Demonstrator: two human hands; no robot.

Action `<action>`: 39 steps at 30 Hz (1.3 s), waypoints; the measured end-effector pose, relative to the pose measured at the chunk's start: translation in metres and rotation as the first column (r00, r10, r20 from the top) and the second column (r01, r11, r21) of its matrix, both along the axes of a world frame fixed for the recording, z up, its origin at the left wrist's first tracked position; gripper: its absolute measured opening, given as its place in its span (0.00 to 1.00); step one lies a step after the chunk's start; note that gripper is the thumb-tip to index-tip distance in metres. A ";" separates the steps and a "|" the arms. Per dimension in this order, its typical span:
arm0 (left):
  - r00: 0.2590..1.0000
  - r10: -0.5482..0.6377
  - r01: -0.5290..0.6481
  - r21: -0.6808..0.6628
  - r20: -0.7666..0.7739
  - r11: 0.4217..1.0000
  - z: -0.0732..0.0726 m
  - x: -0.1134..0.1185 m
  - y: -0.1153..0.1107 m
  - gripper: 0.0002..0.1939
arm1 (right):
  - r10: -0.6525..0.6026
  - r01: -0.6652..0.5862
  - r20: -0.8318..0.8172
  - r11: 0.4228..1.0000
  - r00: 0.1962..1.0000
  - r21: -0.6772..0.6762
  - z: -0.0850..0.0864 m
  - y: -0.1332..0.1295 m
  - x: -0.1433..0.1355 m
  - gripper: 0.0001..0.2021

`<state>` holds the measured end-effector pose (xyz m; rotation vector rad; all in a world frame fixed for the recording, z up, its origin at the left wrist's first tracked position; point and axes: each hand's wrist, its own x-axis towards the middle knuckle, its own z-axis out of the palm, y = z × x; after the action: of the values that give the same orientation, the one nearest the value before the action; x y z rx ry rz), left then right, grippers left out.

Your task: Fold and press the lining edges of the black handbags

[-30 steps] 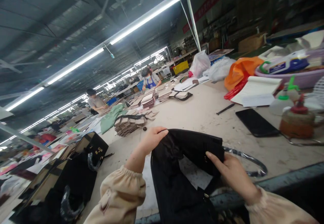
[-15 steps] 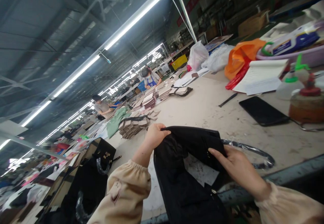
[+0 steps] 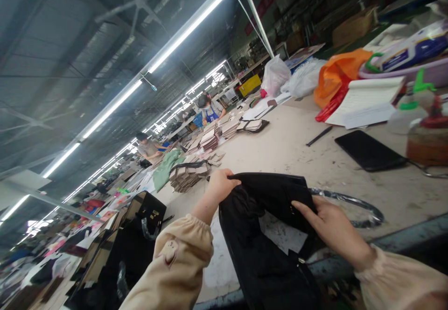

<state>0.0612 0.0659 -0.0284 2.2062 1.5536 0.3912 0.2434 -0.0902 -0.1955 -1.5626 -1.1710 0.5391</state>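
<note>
A black bag piece (image 3: 245, 240) hangs over the near edge of the worktable, its upper band stretched between my hands. At its upper left corner my left hand (image 3: 221, 187) pinches the edge between thumb and fingers. My right hand (image 3: 334, 226) grips the right end of the band, thumb on the near face, other fingers hidden behind it. A plastic-wrapped handle (image 3: 366, 207) curves out on the table beyond my right hand. Below the right hand, a small metal fitting (image 3: 301, 260) shows on the black material.
Black bags (image 3: 122, 249) stand at the left. Beyond lie stacked pieces (image 3: 185, 175) and a green cloth (image 3: 166, 169). At the right are a phone (image 3: 369, 150), a black tool (image 3: 319, 136), a notepad (image 3: 371, 100) and a glue bottle (image 3: 427, 142). Two people work farther back.
The whole view has shifted slightly, so the surroundings and both hands appear a little farther right. Both hands keep their hold on the black bag piece.
</note>
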 end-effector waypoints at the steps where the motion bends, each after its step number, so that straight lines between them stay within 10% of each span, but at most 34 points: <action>1: 1.000 0.005 -0.004 -0.023 0.027 1.000 0.000 0.000 -0.001 0.09 | -0.012 0.012 0.003 1.000 1.000 -0.002 0.000 0.001 0.000 0.20; 8: 0.952 0.091 0.011 -0.328 0.293 0.945 0.014 -0.032 -0.024 0.37 | -0.052 0.052 0.042 0.999 0.998 -0.004 0.000 0.003 0.000 0.20; 14: 0.820 0.477 -0.338 -0.404 0.316 0.850 0.017 -0.083 -0.064 0.38 | -0.042 0.041 0.111 0.999 0.993 0.010 0.000 0.001 -0.001 0.21; 19: 0.980 0.191 -0.196 -0.155 -0.049 0.968 0.025 -0.078 -0.104 0.30 | -0.048 0.050 0.147 0.999 0.988 -0.014 0.004 0.000 -0.001 0.22; 26: 0.877 0.150 -0.049 0.227 -0.455 0.973 0.024 -0.048 -0.111 0.24 | -0.046 0.043 0.196 0.999 0.979 0.017 0.006 -0.004 -0.001 0.23; 39: 0.980 0.199 -0.191 -0.176 0.030 0.966 0.008 -0.075 -0.107 0.21 | -0.026 0.034 0.201 0.999 0.979 -0.036 0.006 -0.004 -0.002 0.23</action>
<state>-0.0136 -0.0416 -0.0204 1.9084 1.7168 0.3501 0.2415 -0.0941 -0.1900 -1.6965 -1.2916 0.3932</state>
